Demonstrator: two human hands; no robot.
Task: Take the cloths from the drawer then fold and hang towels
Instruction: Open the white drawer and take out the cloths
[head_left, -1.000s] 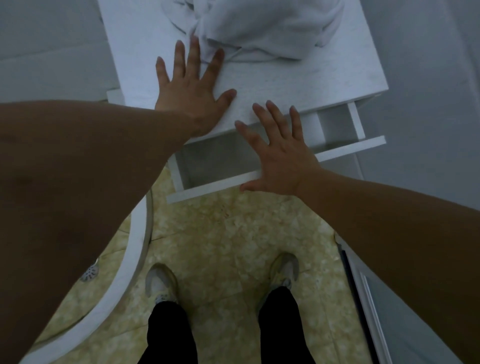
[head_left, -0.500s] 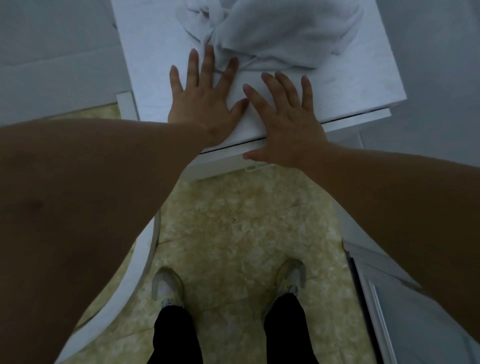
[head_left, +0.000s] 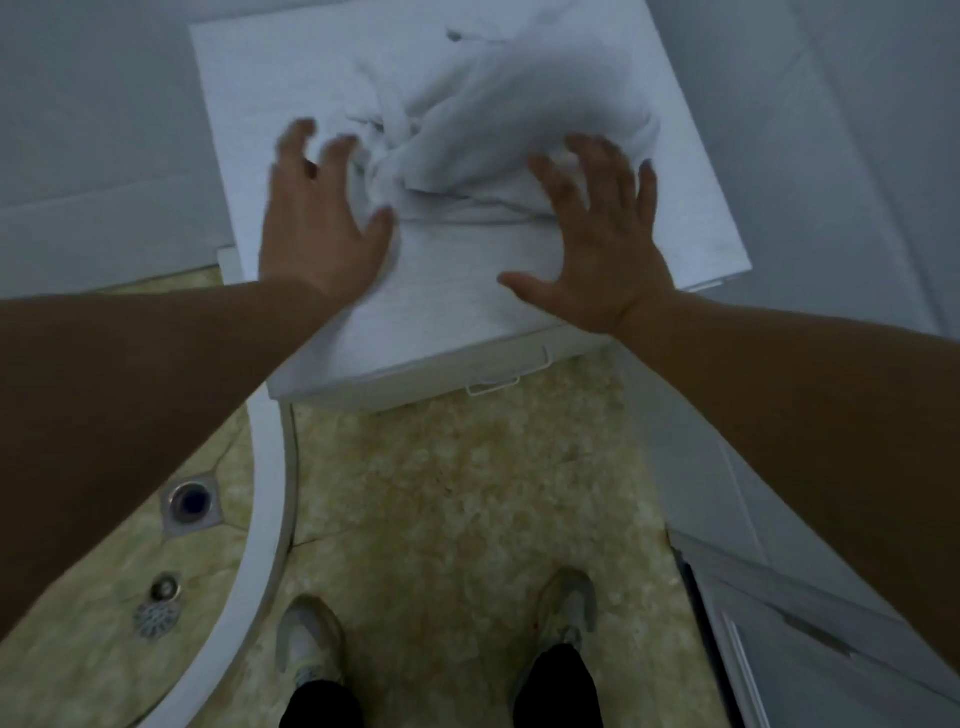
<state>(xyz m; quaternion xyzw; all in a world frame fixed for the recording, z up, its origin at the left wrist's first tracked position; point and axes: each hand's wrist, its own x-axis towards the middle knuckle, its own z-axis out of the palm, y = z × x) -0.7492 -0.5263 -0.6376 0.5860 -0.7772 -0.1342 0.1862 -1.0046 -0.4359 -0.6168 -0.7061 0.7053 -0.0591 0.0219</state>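
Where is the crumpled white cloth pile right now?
Head view, upper centre: the cloth pile lies on the white cabinet top, between the left hand and the right hand.

White cabinet top (head_left: 452, 291) carries a crumpled heap of white towels (head_left: 519, 135), toward its far side. Cabinet stands on mottled beige floor tiles (head_left: 452, 493).

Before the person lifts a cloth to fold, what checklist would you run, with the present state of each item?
1. Cloths out of the drawer, heaped on the cabinet top: ok.
2. Drawer front pushed in: ok.
3. Left hand free, fingers spread at the heap's left edge: ok.
4. Right hand free, fingers spread at the heap's near edge: ok.
5. One cloth singled out for folding: not ok, all bunched together.
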